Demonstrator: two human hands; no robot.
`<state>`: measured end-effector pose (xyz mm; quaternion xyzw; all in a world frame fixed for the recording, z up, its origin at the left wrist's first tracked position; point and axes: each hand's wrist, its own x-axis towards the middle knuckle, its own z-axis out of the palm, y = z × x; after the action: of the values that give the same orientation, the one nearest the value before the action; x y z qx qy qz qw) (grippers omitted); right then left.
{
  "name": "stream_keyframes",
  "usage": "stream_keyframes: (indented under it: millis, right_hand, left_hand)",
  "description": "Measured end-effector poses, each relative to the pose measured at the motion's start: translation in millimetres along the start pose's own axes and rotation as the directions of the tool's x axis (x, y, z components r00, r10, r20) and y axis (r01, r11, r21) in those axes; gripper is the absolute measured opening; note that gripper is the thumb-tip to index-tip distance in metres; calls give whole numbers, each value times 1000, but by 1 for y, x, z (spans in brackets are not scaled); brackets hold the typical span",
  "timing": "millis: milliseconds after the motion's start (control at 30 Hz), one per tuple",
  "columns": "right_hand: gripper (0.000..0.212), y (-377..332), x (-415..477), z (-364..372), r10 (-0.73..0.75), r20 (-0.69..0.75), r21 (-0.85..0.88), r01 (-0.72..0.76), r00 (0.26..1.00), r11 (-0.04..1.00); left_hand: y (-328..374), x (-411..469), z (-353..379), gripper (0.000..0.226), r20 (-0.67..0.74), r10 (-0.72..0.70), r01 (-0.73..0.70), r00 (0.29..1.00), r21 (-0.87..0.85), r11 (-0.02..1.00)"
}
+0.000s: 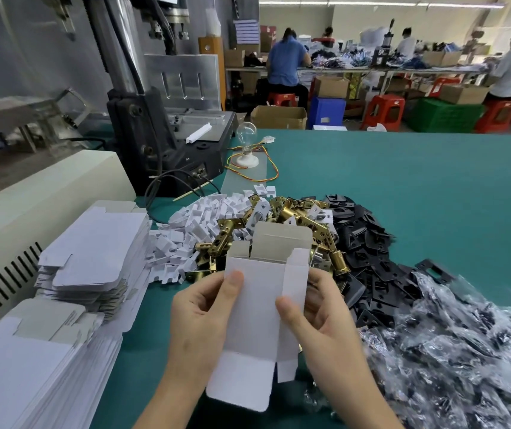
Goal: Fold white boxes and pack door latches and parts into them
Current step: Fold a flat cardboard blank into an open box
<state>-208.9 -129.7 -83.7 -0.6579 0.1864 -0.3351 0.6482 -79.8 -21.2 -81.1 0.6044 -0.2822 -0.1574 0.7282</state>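
- As its flaps stand open, a white cardboard box [257, 292] sits gripped between left hand [200, 317] and right hand [319, 317].
- Behind it lie heaped brass metal latches [294, 212].

Left hand [201, 317]: raised mid-frame, thumb laid flat on the front of the box [257, 305], the rest hidden behind its left edge.
Right hand [322, 320]: level with the left, thumb on the box's right front, fingers [321, 283] spread behind it.
Left forearm [161, 404]: bare, entering from the bottom edge, angled up and right.
Right forearm [369, 394]: bare, angled up and left.
Hands near, not touching.
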Motion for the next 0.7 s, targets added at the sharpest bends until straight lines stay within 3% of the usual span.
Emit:
stream_keyframes:
  millis: [300, 700]
  right_hand:
    - [49, -3, 1, -2, -27, 16, 83, 25, 1000, 996]
    - [49, -6, -3, 0, -84, 55, 72, 80, 995, 994]
  left_hand:
    - [1, 1, 2, 48, 138, -25, 50, 990, -175, 983]
    - [-1, -1, 3, 39, 68, 102, -103, 992, 18, 994]
